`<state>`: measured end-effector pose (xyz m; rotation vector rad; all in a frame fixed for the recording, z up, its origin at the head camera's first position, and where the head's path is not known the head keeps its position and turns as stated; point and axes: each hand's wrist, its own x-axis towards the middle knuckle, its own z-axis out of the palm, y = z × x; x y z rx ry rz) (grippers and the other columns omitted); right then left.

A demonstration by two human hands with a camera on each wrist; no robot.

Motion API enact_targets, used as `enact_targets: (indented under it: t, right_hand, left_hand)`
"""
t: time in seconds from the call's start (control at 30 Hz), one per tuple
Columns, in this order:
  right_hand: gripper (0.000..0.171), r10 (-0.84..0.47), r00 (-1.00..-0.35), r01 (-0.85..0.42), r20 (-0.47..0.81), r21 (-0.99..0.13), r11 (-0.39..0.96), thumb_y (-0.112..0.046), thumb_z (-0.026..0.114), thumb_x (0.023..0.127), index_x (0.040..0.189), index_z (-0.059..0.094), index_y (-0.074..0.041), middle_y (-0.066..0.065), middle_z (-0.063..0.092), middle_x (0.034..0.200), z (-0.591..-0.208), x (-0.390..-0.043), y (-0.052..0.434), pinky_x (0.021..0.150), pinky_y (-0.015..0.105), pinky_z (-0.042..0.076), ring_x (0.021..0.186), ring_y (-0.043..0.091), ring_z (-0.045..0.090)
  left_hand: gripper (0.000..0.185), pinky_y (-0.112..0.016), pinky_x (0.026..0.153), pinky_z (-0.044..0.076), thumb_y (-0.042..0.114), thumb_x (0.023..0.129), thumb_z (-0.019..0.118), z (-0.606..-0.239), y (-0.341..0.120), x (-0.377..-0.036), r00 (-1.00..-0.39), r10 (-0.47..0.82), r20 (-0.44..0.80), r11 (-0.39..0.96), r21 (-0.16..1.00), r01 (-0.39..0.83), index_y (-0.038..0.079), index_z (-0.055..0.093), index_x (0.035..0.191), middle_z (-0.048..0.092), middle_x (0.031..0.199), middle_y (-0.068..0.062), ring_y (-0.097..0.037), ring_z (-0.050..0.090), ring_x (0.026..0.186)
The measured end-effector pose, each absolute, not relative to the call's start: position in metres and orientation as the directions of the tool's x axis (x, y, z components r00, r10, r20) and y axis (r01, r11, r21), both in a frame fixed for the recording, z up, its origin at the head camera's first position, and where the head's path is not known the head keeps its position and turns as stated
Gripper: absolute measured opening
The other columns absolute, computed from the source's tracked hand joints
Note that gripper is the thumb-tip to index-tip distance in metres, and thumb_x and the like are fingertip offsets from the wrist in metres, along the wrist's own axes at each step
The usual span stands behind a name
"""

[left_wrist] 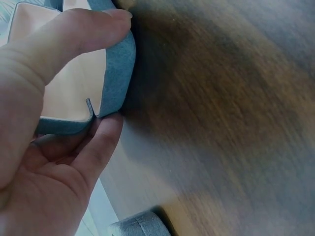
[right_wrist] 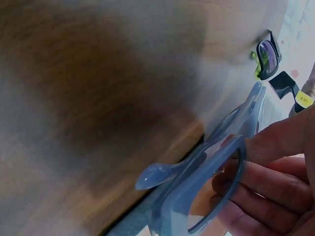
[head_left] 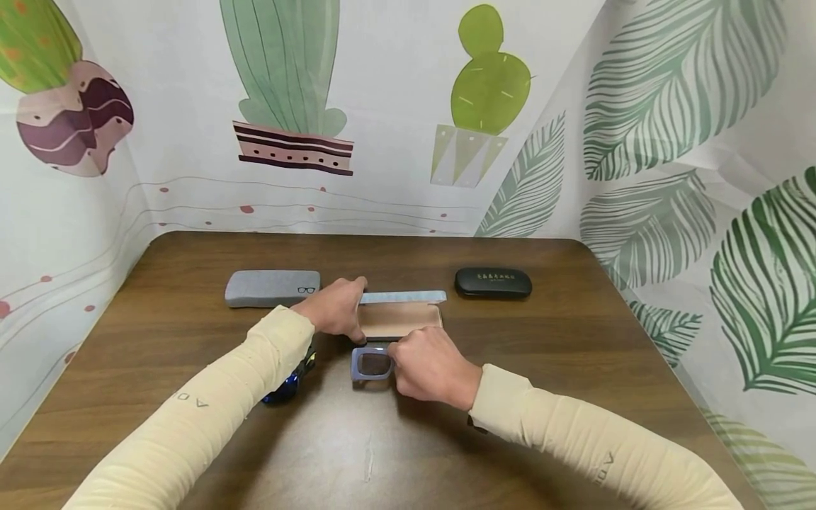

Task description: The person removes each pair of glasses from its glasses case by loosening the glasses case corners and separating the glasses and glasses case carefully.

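A light blue glasses case point(head_left: 398, 322) with a beige lining lies open near the middle of the table. My left hand point(head_left: 336, 308) grips its left end. In the left wrist view the thumb reaches over the case's blue wall point(left_wrist: 119, 69), with fingers beneath the corner. Just in front of the case, my right hand point(head_left: 430, 365) holds blue-framed sunglasses point(head_left: 372, 364) by one side. Seen from the right wrist, the thumb and fingers pinch the blue frame point(right_wrist: 179, 199) around its lens, and the temples are folded in.
At the back left lies a closed grey glasses case point(head_left: 268, 289), partly behind my left hand. A closed black case point(head_left: 493, 283) is at the back right. Dark sunglasses with yellow-green parts point(head_left: 288, 388) are partly hidden under my left forearm. A patterned cloth hangs behind the table.
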<state>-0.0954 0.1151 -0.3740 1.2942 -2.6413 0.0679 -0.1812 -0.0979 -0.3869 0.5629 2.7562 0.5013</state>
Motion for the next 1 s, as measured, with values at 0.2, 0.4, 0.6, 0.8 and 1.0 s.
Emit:
enact_targets:
  t: [0.2,0.4,0.6,0.8,1.0]
  right_hand:
    - [0.013,-0.783,-0.586,-0.793,0.21,0.053,0.607,-0.008,0.069,0.076,0.067,0.067,-0.016,-0.01,0.05,0.05,-0.38,-0.094,0.114,0.044,0.024,0.028,0.047,0.004,0.037]
    - [0.013,-0.78,-0.601,-0.79,0.175,0.015,0.612,-0.008,0.07,0.077,0.067,0.067,-0.016,-0.01,0.049,0.051,-0.383,-0.093,0.111,0.045,0.024,0.032,0.049,0.005,0.037]
    - [0.015,-0.776,-0.612,-0.783,0.155,0.024,0.622,-0.007,0.071,0.073,0.065,0.063,-0.017,-0.009,0.051,0.052,-0.386,-0.094,0.11,0.046,0.028,0.038,0.048,0.006,0.041]
    - [0.013,-0.772,-0.622,-0.777,0.134,0.021,0.63,-0.006,0.073,0.078,0.071,0.069,-0.017,-0.009,0.056,0.054,-0.385,-0.095,0.108,0.047,0.028,0.04,0.05,0.006,0.043]
    - [0.011,-0.778,-0.618,-0.779,0.113,0.046,0.625,-0.008,0.077,0.08,0.076,0.071,-0.017,-0.008,0.063,0.06,-0.383,-0.096,0.109,0.05,0.03,0.045,0.052,0.009,0.053]
  left_hand:
    - [0.096,-0.041,0.091,0.058,0.028,0.064,0.099,-0.388,-0.099,-0.182,-0.881,0.43,-0.196,0.862,0.379,0.336,-0.005,0.05,0.14,0.071,0.115,-0.018,-0.021,0.067,0.095]
    - [0.096,-0.041,0.091,0.058,0.028,0.064,0.099,-0.388,-0.099,-0.183,-0.882,0.431,-0.189,0.86,0.38,0.339,-0.005,0.05,0.14,0.071,0.114,-0.019,-0.022,0.068,0.096]
    - [0.097,-0.042,0.094,0.058,0.028,0.065,0.099,-0.388,-0.099,-0.182,-0.883,0.424,-0.203,0.862,0.389,0.324,-0.004,0.049,0.141,0.071,0.117,-0.019,-0.023,0.068,0.099]
    - [0.097,-0.042,0.094,0.058,0.028,0.064,0.1,-0.388,-0.099,-0.182,-0.886,0.421,-0.195,0.864,0.382,0.326,-0.004,0.05,0.14,0.071,0.116,-0.019,-0.024,0.068,0.099]
    - [0.097,-0.042,0.093,0.058,0.028,0.064,0.1,-0.388,-0.099,-0.182,-0.886,0.419,-0.197,0.866,0.382,0.324,-0.004,0.05,0.14,0.072,0.116,-0.019,-0.023,0.068,0.097]
